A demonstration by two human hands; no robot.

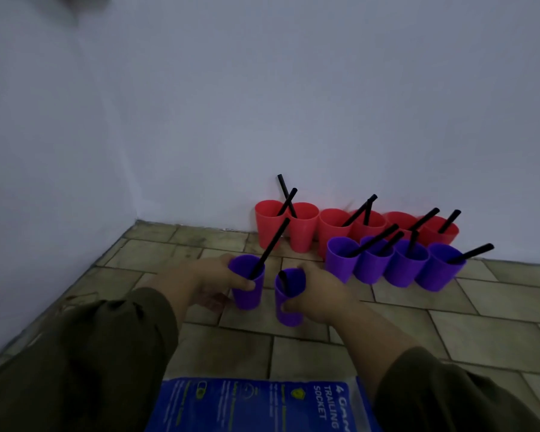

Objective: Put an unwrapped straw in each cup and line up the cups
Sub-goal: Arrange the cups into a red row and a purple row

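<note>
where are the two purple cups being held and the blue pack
left cup (246, 297): head view, lower wall under the thumb
right cup (290, 318): head view, lower wall
blue pack (256, 406): head view, middle of printed face

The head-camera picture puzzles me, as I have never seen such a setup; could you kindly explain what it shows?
There is no machine. A person wears one camera on the head, looking forward and down at their own bare hands. On the tiled floor, against the wall, stands a row of red cups, with four purple cups in front and black straws in them. Nearer, the left hand grips the left purple cup and the right hand grips the right purple cup; each holds a straw. A blue printed packet lies nearest the camera.
</note>
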